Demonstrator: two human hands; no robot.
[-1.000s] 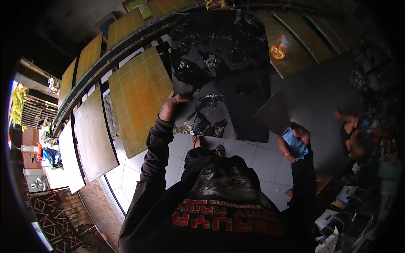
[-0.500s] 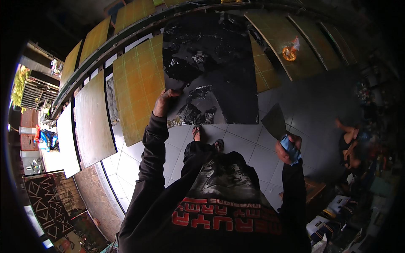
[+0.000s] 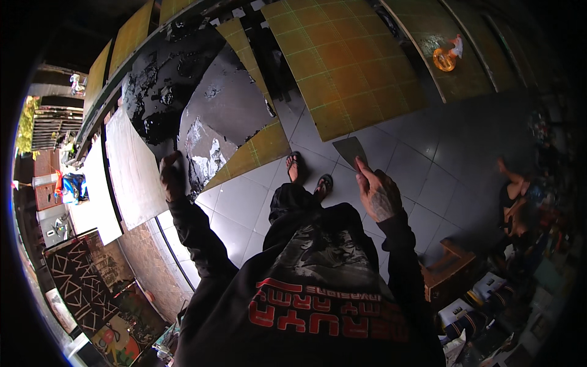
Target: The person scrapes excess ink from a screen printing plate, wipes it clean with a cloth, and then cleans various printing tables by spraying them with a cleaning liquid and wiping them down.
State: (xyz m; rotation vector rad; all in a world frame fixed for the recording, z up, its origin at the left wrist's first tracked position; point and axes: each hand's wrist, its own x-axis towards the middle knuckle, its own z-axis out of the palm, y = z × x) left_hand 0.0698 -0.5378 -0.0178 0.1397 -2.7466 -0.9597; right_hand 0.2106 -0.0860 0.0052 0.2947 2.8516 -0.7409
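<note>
Two hands are busy as I watch from far away. I see the left hand (image 3: 172, 177), left of the middle of the frame, closed on the low edge of a black sheet (image 3: 226, 116). That sheet is big, dark and shiny, with wet silver smears, and it lifts up and away from the hand toward the top of the frame. It lies over yellow boards (image 3: 342, 61) that lean along the top. White boards (image 3: 131, 165) stand at the left. The right hand (image 3: 378, 194), right of the middle, pinches a small grey scraper (image 3: 350, 151) with its flat blade pointing up. Feet in sandals (image 3: 309, 174) stand on the grey tile floor (image 3: 422, 177) between the two hands. An orange thing (image 3: 444, 58) sits at the upper right. Another person (image 3: 512, 199) sits at the right edge. I think the step is holding the sheet steady so the scraper can work on it. The next move, I guess, needs a firm left grip and the blade brought flat to the sheet.
</note>
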